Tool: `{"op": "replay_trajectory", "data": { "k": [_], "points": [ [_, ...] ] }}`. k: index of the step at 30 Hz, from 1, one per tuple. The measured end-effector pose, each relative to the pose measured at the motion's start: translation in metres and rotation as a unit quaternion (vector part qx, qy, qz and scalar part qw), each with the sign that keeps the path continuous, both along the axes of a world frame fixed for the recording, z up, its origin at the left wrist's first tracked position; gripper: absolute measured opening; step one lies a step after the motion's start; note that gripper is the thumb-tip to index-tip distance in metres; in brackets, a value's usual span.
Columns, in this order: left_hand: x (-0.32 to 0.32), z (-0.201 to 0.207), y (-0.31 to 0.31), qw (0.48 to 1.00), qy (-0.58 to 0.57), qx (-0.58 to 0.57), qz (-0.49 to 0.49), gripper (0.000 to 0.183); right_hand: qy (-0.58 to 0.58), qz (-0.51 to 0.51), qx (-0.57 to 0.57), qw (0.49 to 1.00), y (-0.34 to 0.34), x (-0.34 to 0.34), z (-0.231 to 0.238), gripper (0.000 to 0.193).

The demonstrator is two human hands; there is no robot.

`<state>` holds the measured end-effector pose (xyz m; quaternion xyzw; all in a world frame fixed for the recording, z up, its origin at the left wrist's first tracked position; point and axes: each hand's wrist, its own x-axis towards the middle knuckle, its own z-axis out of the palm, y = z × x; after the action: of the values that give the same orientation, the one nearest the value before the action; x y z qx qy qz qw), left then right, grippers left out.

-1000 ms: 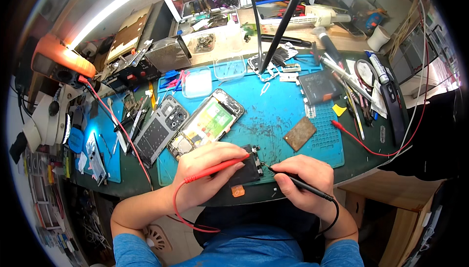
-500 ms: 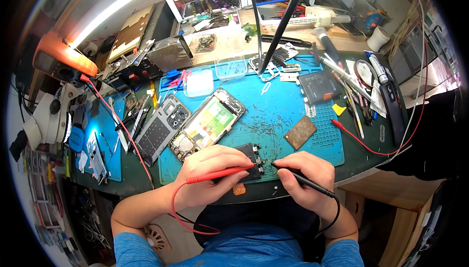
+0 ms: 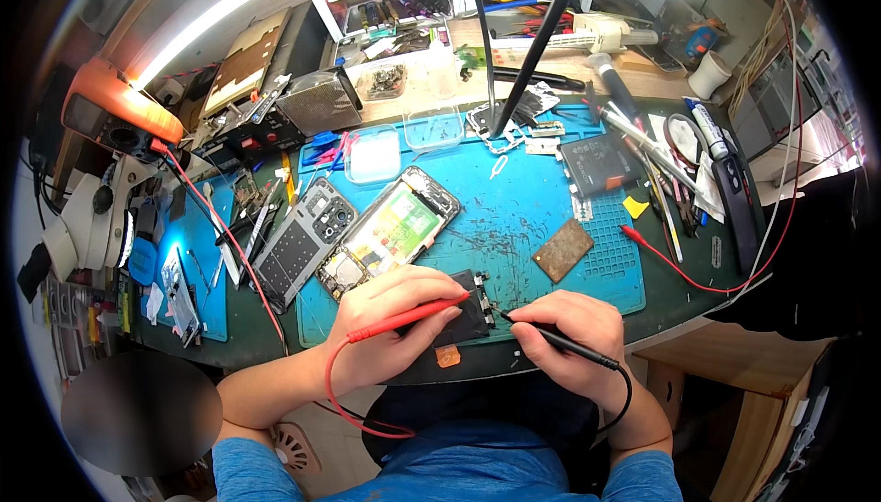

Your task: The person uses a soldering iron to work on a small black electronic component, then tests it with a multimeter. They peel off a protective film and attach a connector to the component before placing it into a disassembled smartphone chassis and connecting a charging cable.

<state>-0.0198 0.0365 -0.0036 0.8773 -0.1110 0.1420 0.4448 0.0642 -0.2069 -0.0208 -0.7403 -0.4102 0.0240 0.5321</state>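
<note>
My left hand is closed round a red multimeter probe, its tip over a flat black rectangular part that looks like a phone battery. Along that part's right edge runs a narrow strip of small metal contacts. From the other side, my right hand pinches a black multimeter probe, pointing its tip at the strip. Whether either tip touches is too small to tell. An orange multimeter stands at the far left.
Beyond my left hand lie an opened phone and a grey phone back cover on the blue mat. A brown plate, a black battery and a red clip lead are at the right. Black stand legs rise behind.
Both hands have shifted slightly left, and the black probe's tip has moved a little lower. A blurred dark oval now covers the lower left.
</note>
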Motion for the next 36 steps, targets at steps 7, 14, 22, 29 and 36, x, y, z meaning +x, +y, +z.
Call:
{"op": "replay_trajectory", "data": {
  "k": [7,14,22,29,36],
  "points": [
    [0.002,-0.005,-0.003,1.000,-0.019,0.009,0.010,0.022,-0.011,-0.004,-0.007,1.000,-0.001,0.001,0.001,0.014],
    [-0.002,-0.008,0.002,0.998,-0.042,0.036,0.004,0.022,-0.015,-0.020,-0.025,0.999,0.006,-0.002,0.008,0.010],
    [-0.003,-0.018,0.001,0.998,-0.058,-0.023,-0.027,0.018,0.014,-0.027,-0.050,0.998,-0.002,-0.014,0.019,0.007],
    [-0.003,-0.021,0.000,0.997,-0.062,-0.025,-0.027,0.018,0.012,-0.027,-0.057,0.998,-0.001,-0.013,0.022,0.007],
    [-0.005,-0.020,0.002,0.998,-0.058,-0.027,-0.023,0.017,0.028,-0.024,-0.047,0.998,0.001,-0.017,0.027,0.007]
  ]
}}
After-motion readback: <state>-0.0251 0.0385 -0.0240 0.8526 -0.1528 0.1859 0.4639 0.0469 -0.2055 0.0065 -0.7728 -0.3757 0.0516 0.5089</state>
